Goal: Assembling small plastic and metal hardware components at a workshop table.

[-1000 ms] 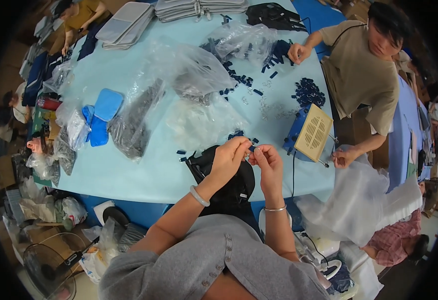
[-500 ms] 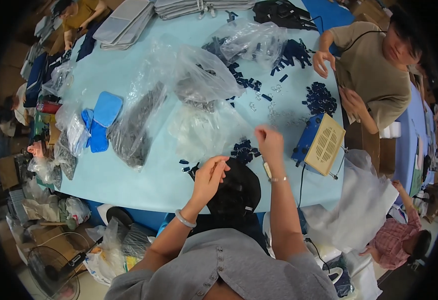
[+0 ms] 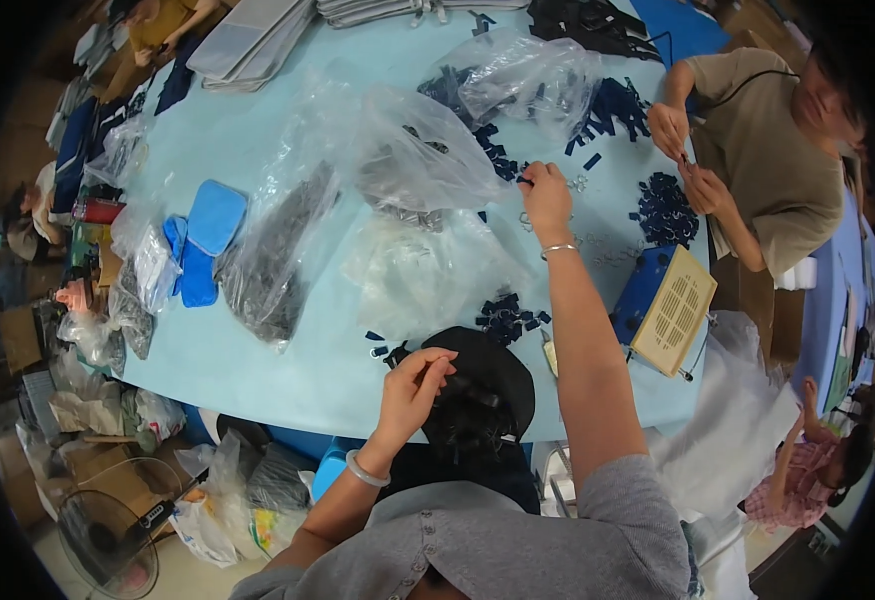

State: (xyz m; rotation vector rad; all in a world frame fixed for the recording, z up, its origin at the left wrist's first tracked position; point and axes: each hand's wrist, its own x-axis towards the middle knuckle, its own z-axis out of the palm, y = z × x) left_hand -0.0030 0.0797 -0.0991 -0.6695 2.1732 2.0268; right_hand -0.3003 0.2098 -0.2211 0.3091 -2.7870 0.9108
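Right arm (image 3: pixel 598 365) outstretched, I hold my right hand (image 3: pixel 549 197) at the frame's upper centre, fingers drawn together; my left hand (image 3: pixel 410 402) curls loosely at lower centre, forearm slanting upward.

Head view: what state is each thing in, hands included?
Right hand: outstretched, at a dark blue piece, grip unclear
Left hand: fingers curled, contents unclear
Nearer dark blue pieces: loose, heaped
Long clear bag: partly filled, dark contents
Grey panels: stacked
Blue and beige box: power unclear
Fan: spinning or stopped unclear
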